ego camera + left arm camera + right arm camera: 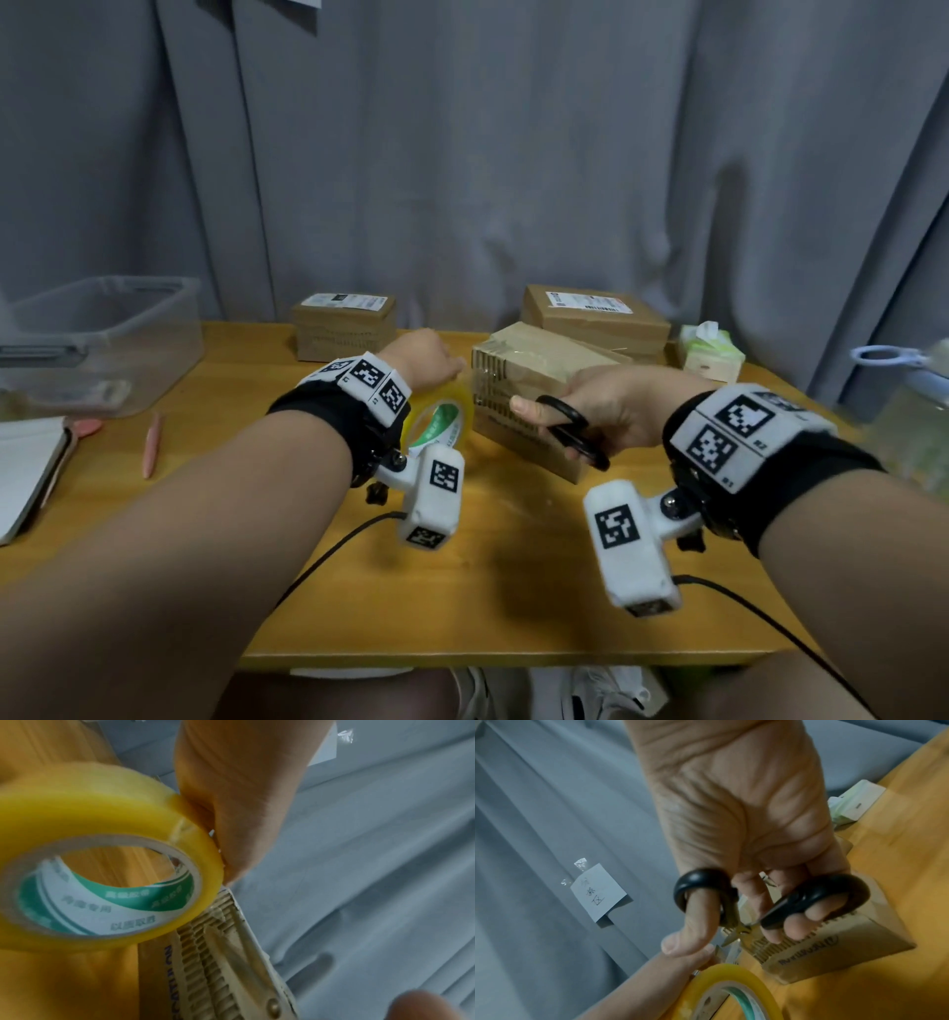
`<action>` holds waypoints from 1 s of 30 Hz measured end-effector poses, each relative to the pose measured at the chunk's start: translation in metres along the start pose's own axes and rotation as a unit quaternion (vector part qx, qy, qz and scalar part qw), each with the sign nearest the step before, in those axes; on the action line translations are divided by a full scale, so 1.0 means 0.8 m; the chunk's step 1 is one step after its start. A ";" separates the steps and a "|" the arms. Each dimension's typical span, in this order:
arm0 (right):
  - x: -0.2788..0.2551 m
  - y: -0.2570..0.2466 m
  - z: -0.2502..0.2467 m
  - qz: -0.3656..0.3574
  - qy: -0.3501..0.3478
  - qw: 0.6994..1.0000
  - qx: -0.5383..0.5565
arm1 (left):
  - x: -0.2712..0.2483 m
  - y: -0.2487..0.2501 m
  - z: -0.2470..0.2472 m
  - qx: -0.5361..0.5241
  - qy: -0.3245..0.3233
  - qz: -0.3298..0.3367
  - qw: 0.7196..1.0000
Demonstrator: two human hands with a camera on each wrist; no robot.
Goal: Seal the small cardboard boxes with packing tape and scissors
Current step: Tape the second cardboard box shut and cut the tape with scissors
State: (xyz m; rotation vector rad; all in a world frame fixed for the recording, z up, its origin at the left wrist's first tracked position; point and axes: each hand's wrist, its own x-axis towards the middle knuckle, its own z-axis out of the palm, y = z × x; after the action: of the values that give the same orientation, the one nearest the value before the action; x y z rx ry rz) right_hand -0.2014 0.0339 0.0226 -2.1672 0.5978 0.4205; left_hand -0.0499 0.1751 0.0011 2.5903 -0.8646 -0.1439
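A tilted cardboard box (529,380) sits mid-table, its corrugated end (203,959) facing left. My left hand (429,357) grips a yellow packing tape roll (442,416) right against that end, fingers (239,805) curled over the roll (107,882). My right hand (611,406) holds black-handled scissors (572,431), thumb (693,925) through one loop and fingers through the other. The scissors (816,898) have their blades (241,949) parted at the box's upper left edge, beside the roll (731,990). Any tape strip there is too faint to make out.
Two more labelled boxes stand at the back, one left (345,326) and one right (595,313). A tissue pack (711,349) lies far right, a bottle (919,411) beyond it. A clear plastic bin (102,344), a notebook (25,467) and a pink pen (152,444) are on the left.
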 end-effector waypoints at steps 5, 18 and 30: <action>0.024 -0.008 0.011 0.007 -0.001 1.000 0.020 | 0.018 -0.005 -0.001 -0.003 0.006 -0.040 0.999; 0.063 -0.029 0.016 -0.019 -0.005 0.998 0.059 | 0.019 -0.007 -0.005 -0.016 -0.083 -0.083 0.993; 0.073 -0.012 0.008 -0.089 0.044 0.995 0.008 | 0.007 0.000 -0.007 -0.014 -0.051 -0.087 0.995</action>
State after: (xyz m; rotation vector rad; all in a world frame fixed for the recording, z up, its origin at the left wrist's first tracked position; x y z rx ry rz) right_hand -0.1478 0.0283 -0.0036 -2.2101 0.4491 0.2253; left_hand -0.0437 0.1739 0.0065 2.6491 -0.6652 -0.3371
